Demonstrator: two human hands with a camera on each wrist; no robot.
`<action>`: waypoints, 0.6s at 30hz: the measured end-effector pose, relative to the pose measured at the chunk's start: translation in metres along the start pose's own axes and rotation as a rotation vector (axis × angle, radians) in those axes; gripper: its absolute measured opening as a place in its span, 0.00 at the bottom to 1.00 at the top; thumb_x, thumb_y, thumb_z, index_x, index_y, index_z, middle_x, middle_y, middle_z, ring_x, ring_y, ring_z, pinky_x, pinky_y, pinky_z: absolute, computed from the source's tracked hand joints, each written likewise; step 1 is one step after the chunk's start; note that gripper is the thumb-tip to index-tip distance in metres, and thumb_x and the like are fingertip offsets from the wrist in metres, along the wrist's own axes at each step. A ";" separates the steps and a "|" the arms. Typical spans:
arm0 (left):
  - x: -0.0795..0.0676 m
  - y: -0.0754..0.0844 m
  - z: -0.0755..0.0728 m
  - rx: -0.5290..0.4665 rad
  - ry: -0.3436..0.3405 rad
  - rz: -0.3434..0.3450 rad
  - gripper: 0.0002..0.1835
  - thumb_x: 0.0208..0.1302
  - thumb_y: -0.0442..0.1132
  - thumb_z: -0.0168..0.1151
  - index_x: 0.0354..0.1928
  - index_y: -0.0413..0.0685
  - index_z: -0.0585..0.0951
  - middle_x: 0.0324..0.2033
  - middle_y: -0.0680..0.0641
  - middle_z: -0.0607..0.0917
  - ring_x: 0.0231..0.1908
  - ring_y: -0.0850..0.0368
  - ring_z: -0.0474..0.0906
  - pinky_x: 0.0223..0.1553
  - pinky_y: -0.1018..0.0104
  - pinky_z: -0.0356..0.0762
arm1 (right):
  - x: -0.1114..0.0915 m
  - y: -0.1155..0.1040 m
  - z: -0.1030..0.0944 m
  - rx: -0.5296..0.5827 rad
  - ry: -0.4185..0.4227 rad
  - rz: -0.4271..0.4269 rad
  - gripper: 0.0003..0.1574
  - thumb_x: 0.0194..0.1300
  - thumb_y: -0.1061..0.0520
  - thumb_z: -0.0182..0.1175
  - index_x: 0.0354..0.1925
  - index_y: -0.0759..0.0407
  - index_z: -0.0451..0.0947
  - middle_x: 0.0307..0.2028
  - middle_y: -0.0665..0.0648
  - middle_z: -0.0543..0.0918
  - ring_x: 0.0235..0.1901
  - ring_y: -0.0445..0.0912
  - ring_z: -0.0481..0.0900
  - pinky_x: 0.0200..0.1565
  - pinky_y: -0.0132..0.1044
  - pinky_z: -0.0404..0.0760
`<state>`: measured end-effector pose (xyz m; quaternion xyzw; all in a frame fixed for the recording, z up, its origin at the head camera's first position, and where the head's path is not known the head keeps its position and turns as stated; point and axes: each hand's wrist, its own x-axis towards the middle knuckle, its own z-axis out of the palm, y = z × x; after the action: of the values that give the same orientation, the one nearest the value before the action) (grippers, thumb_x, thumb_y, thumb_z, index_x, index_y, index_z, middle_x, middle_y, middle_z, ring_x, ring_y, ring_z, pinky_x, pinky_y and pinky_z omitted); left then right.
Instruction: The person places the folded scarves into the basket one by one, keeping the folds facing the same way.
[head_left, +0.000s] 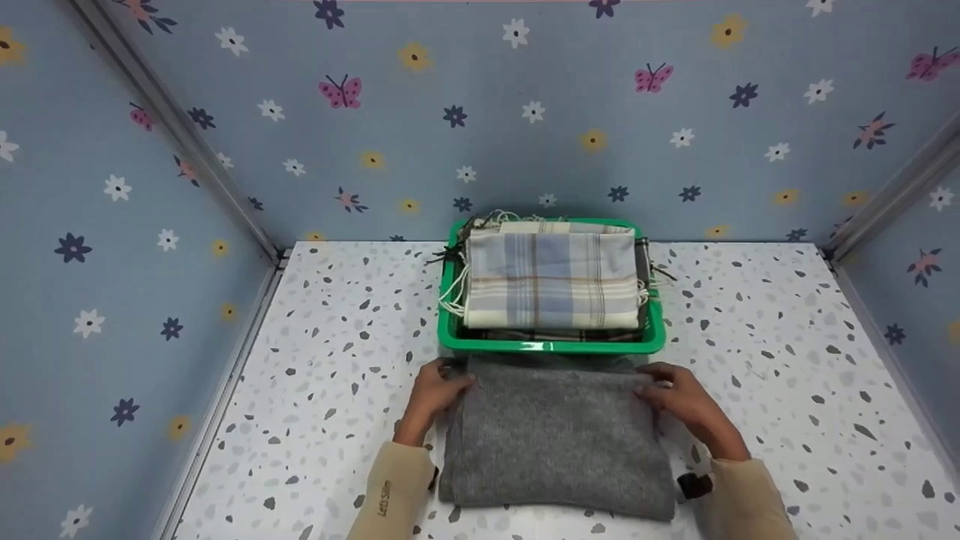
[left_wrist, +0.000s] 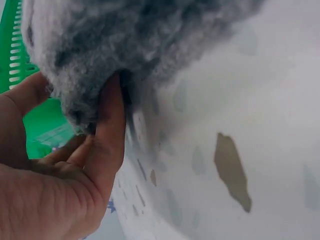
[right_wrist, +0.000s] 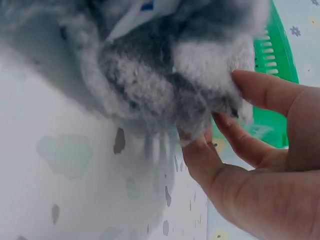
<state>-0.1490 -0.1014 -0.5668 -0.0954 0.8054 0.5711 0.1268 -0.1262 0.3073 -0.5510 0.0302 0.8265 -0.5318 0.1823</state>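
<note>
A folded grey woollen cloth [head_left: 562,442] lies on the speckled tabletop, just in front of a green basket. At its far left corner my left hand [head_left: 435,394] pinches the layers, thumb on top and fingers underneath. My right hand [head_left: 681,397] grips the far right corner in the same way. The left wrist view shows the fuzzy grey edge [left_wrist: 80,95] between thumb and fingers. In the right wrist view the cloth's stacked folds [right_wrist: 210,65] sit between thumb and fingers, and a white label [right_wrist: 145,15] shows inside them.
The green basket [head_left: 555,346] stands against the back wall. Inside it several folded cloths are stacked, with a fringed plaid scarf [head_left: 551,277] in blue, cream and brown uppermost. Flower-patterned walls [head_left: 525,135] enclose the white speckled table [head_left: 337,375] at the back and both sides.
</note>
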 end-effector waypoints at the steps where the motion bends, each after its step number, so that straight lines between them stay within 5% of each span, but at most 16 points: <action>1: 0.001 -0.001 0.000 -0.008 -0.004 0.009 0.32 0.67 0.37 0.70 0.68 0.25 0.74 0.64 0.26 0.78 0.65 0.32 0.75 0.64 0.41 0.75 | 0.000 0.001 -0.001 0.019 -0.010 0.013 0.32 0.76 0.58 0.62 0.69 0.77 0.70 0.60 0.73 0.77 0.43 0.46 0.79 0.43 0.42 0.81; 11: 0.005 0.000 0.000 -0.023 -0.042 0.057 0.30 0.63 0.32 0.72 0.64 0.22 0.77 0.62 0.26 0.81 0.65 0.32 0.76 0.65 0.42 0.76 | 0.005 0.003 -0.007 0.120 -0.097 0.024 0.32 0.78 0.58 0.62 0.69 0.77 0.68 0.46 0.56 0.85 0.37 0.42 0.80 0.40 0.40 0.82; 18: 0.006 0.001 -0.001 0.006 -0.018 0.081 0.26 0.58 0.26 0.74 0.58 0.21 0.81 0.56 0.26 0.85 0.58 0.34 0.82 0.52 0.49 0.85 | 0.007 0.003 -0.008 0.129 -0.093 0.022 0.30 0.75 0.60 0.65 0.66 0.77 0.72 0.45 0.55 0.86 0.38 0.42 0.83 0.40 0.40 0.84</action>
<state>-0.1554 -0.1023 -0.5679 -0.0571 0.8092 0.5741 0.1112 -0.1343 0.3148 -0.5524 0.0261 0.7808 -0.5827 0.2239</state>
